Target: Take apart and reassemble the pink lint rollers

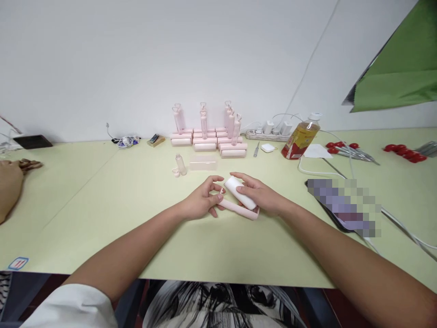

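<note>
My left hand (206, 199) is closed on one end of a pink lint roller frame (237, 208), pinched between thumb and fingers. In my right hand (261, 195) is a white lint roll (239, 192), tilted, with the thumb on top and the fingers behind it. The roll lies just over the frame, its lower right end close to the frame's right end; whether it is seated there I cannot tell. Beyond my hands are a clear pink cover (203, 163), a small translucent handle (180, 164) and a heart-shaped pink piece (175, 172).
Several assembled pink lint rollers (205, 141) stand in rows by the wall. To their right are a power strip (268, 135), a tilted drink bottle (300, 139) and red-handled tools (351, 151). A phone (341, 207) and cables lie near my right forearm. A brown bag (10, 189) sits far left.
</note>
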Available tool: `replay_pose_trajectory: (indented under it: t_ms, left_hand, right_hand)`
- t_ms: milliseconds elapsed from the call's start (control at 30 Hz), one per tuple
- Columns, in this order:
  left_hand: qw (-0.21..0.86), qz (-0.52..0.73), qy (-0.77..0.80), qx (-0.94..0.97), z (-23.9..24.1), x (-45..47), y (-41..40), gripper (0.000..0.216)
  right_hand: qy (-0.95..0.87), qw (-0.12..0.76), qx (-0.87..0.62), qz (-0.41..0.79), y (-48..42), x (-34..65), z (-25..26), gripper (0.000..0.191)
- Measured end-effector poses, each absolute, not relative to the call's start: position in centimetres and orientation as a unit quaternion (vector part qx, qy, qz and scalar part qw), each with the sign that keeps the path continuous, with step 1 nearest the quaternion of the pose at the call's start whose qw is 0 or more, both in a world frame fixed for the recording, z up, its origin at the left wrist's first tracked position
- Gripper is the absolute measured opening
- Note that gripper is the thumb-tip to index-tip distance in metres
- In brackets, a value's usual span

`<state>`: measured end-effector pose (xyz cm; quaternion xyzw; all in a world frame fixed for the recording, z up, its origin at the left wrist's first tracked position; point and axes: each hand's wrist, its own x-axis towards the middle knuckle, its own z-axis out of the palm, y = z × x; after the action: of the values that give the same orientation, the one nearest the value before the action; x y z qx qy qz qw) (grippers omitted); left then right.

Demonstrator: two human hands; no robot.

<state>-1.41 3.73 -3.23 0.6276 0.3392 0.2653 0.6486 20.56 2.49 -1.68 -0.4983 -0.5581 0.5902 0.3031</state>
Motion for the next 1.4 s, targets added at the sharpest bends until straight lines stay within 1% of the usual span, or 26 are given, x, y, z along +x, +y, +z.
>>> replay_pose_trajectory:
  t_ms: [267,400,567,667,800,933,1000,1167,1267,1400]
  left_hand:
    - [0.707,0.289,0.328,0.556,-3.8,-1.2,4.5,0.051]
    - [0.729,0.3,0.325,0.522,-3.6,-1.1,4.5,0.048]
    - [0.719,0.303,0.34,0.526,-3.6,-1.1,4.5,0.044]
    - [0.726,0.302,0.342,0.514,-3.5,-1.1,4.5,0.043]
    - [0.744,0.291,0.35,0.49,-3.2,-1.3,4.5,0.046]
    - [0.78,0.254,0.354,0.449,-2.7,-1.7,4.9,0.05]
    - [0.798,0.234,0.347,0.433,-2.5,-2.0,5.2,0.045]
    - [0.824,0.21,0.33,0.41,-2.2,-2.1,5.7,0.022]
    - [0.814,0.214,0.366,0.397,-2.2,-2.0,5.6,0.027]
    - [0.783,0.216,0.382,0.441,-2.1,-1.8,5.2,0.033]
  right_hand:
    - [-0.603,0.261,-0.508,0.556,2.4,20.6,-1.5,0.058]
    - [-0.595,0.267,-0.537,0.535,2.2,20.2,-1.2,0.052]
    - [-0.549,0.26,-0.548,0.575,1.9,19.8,-1.0,0.05]
    - [-0.564,0.258,-0.537,0.572,1.9,20.0,-1.0,0.051]
    - [-0.656,0.25,-0.49,0.517,2.0,20.6,-1.2,0.057]
    - [-0.734,0.248,-0.441,0.452,2.0,21.1,-1.7,0.063]
    - [-0.76,0.245,-0.427,0.424,2.0,21.3,-1.9,0.065]
    - [-0.813,0.232,-0.388,0.368,2.1,21.5,-1.6,0.064]
    - [-0.84,0.215,-0.359,0.346,2.2,21.4,-1.3,0.06]
    - [-0.856,0.202,-0.367,0.304,2.1,21.2,-1.0,0.058]
